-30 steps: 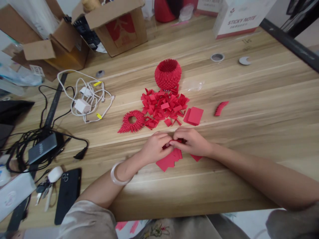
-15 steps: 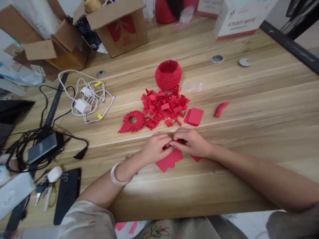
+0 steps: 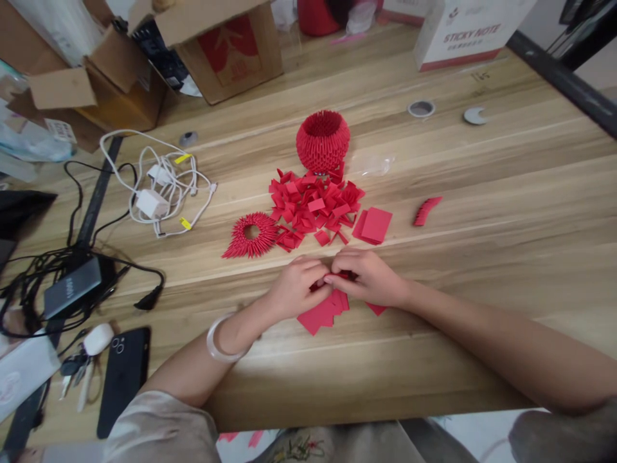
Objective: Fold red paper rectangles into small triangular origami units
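Note:
My left hand (image 3: pixel 301 287) and my right hand (image 3: pixel 364 278) meet at the fingertips, both closed on a small red paper piece that the fingers mostly cover. Under them lie fanned red paper sheets (image 3: pixel 315 316), and the corner of another red sheet (image 3: pixel 376 309) pokes out below my right hand. Just beyond is a heap of small folded red paper pieces (image 3: pixel 315 204), with a stack of red paper squares (image 3: pixel 375 225) to its right. A spiky red paper ring (image 3: pixel 263 242) sits left of the heap. Behind it stands a round red folded-paper bowl (image 3: pixel 322 149).
A short row of joined red pieces (image 3: pixel 426 211) lies at right. White charger cables (image 3: pixel 153 203), black cords with a power adapter (image 3: pixel 72 287) and a black phone (image 3: pixel 124 379) occupy the left. Cardboard boxes (image 3: pixel 231 54) and a sticky-note box (image 3: pixel 470 35) stand at the back.
The view has shifted slightly, so most things sit a little further left. Both hands stay together, with their grip on the paper nearly the same.

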Action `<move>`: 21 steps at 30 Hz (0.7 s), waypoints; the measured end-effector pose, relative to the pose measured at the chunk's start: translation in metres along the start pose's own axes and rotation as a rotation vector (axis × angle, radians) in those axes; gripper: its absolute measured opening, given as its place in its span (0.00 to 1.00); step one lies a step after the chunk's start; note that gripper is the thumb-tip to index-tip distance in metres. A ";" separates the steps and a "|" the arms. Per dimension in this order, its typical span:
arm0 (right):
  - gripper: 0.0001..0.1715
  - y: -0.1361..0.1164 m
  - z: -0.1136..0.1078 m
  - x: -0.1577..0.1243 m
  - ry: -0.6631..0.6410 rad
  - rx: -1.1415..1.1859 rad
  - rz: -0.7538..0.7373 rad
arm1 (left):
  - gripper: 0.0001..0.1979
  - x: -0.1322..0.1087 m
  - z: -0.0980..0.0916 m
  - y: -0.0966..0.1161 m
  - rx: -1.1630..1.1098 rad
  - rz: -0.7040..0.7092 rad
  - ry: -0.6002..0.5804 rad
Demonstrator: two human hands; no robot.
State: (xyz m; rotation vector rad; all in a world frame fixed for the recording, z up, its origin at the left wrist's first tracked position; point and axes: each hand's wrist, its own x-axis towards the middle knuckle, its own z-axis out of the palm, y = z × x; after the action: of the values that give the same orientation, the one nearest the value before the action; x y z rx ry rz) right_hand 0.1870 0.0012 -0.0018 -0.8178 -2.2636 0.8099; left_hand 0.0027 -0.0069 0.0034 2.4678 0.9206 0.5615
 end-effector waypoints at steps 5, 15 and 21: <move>0.20 0.000 0.000 0.000 -0.004 0.006 0.008 | 0.11 0.000 0.000 0.000 -0.004 0.001 0.001; 0.20 -0.001 0.001 0.000 -0.009 -0.003 0.017 | 0.11 -0.002 0.001 -0.001 -0.001 -0.001 -0.002; 0.20 0.000 0.001 0.000 -0.012 -0.001 0.018 | 0.11 -0.002 0.001 -0.001 -0.010 -0.013 -0.011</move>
State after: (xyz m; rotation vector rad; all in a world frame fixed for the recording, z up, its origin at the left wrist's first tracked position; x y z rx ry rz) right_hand 0.1866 0.0008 -0.0026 -0.8367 -2.2702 0.8238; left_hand 0.0013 -0.0078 0.0012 2.4518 0.9265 0.5463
